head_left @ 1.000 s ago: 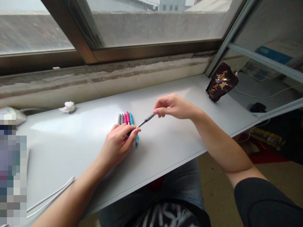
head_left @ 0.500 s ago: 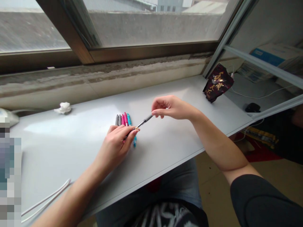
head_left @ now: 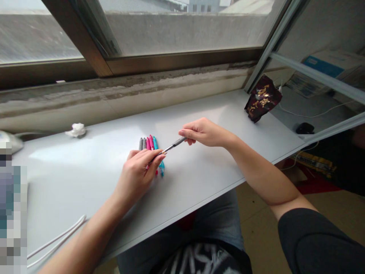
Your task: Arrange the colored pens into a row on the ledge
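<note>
A slim grey and dark pen (head_left: 172, 147) is held slantwise between my two hands above the desk. My left hand (head_left: 139, 164) is closed around its lower end, with thumb and fingers pinching it. The pen's upper, grey end sits in the pinched thumb and fingers of my right hand (head_left: 202, 132). Behind and beneath my left hand lies a row of pens: grey pens (head_left: 142, 143), pink pens (head_left: 149, 142) and a teal pen (head_left: 155, 143). My left fingers partly cover that row.
A crumpled white tissue (head_left: 77, 130) lies at the desk's back left. A dark packet (head_left: 262, 98) with gold lettering stands at the back right by the metal frame (head_left: 269, 57). A white cable (head_left: 57, 240) runs along the left front of the grey desk (head_left: 199, 182).
My right fingers have shifted slightly down and left along the pen and closed more around its grey end. My left hand has moved slightly left, uncovering more of the pink pen's lower end.
</note>
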`<action>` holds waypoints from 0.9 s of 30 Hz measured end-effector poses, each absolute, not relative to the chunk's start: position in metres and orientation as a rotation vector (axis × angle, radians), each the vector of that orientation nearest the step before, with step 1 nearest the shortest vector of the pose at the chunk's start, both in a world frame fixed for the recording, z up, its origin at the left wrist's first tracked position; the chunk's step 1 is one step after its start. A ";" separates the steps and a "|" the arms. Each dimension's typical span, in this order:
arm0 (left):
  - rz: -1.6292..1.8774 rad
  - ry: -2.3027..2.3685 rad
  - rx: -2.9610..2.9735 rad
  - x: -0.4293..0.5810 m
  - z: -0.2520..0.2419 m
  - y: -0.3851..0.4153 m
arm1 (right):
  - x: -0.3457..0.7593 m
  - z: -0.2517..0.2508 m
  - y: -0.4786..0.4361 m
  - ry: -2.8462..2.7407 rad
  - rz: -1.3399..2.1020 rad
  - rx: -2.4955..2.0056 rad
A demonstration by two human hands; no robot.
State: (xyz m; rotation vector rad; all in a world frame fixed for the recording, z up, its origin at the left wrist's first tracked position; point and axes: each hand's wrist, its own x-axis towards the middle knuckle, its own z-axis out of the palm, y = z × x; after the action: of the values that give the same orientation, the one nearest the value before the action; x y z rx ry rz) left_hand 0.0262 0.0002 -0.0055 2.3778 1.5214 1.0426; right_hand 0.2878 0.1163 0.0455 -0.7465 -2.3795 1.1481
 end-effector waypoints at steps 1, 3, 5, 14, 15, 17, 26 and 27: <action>1.040 1.531 2.365 0.026 -0.005 0.000 | 0.288 0.045 0.116 -2.367 1.180 -0.728; 1.020 1.542 2.339 0.025 -0.004 0.000 | 0.288 0.046 0.115 -2.378 1.214 -0.692; 1.022 1.527 2.353 0.024 -0.004 0.000 | 0.288 0.048 0.115 -2.389 1.207 -0.692; 1.092 1.455 2.467 0.030 0.001 -0.007 | 0.273 0.039 0.111 -1.989 1.518 -0.793; 1.075 1.395 2.471 0.032 0.003 -0.009 | 0.271 0.037 0.112 -1.909 1.530 -0.802; 0.993 1.201 2.500 0.037 0.007 -0.012 | 0.268 0.034 0.112 -1.808 1.530 -0.816; 0.879 0.976 2.539 0.046 0.003 -0.017 | 0.264 0.032 0.107 -1.950 1.605 -0.794; 0.868 0.981 2.549 0.045 0.002 -0.017 | 0.263 0.031 0.107 -1.953 1.612 -0.792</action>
State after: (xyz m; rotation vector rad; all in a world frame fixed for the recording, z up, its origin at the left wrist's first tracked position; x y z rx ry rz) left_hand 0.0455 -0.0165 0.0023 2.5491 0.9808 0.8677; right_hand 0.2634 0.1073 0.0309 -0.7923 -1.9528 1.6122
